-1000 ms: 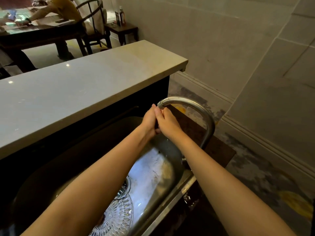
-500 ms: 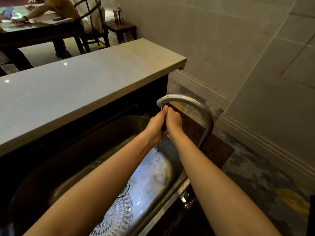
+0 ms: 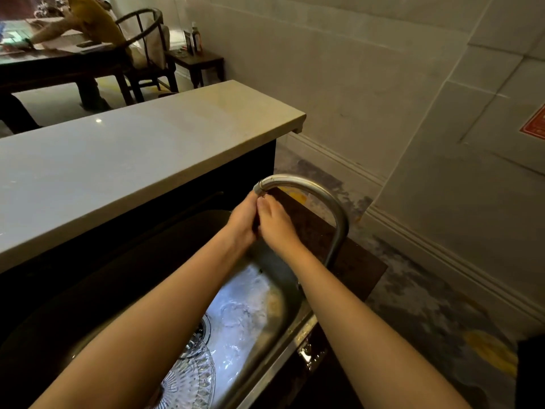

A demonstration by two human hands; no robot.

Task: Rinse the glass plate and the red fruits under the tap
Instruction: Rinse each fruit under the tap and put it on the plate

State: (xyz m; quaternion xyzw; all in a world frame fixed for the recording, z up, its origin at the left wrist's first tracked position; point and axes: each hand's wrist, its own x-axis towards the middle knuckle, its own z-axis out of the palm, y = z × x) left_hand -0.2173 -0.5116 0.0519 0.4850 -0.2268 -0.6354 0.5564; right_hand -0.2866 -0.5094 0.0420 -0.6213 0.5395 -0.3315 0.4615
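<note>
steel tap (image 3: 309,187) over l hand (image 3: 243,221) + r hand (image 3: 275,228), fingers (image 3: 262,206) together palm-to-palm, any held item unclear

A pale bench (image 3: 118,160) lies left of and beyond the left hand (image 3: 241,219). Farther off stand a dark table (image 3: 59,66), a round-backed chair (image 3: 144,31) and a person in yellow (image 3: 88,16). Well right of that hand, a red sign (image 3: 535,125).

Left hand (image 3: 241,222), right hand (image 3: 275,227) (pressed together)

Pale counter (image 3: 132,160), tiled wall (image 3: 354,69), dark table (image 3: 59,66) beyond.
</note>
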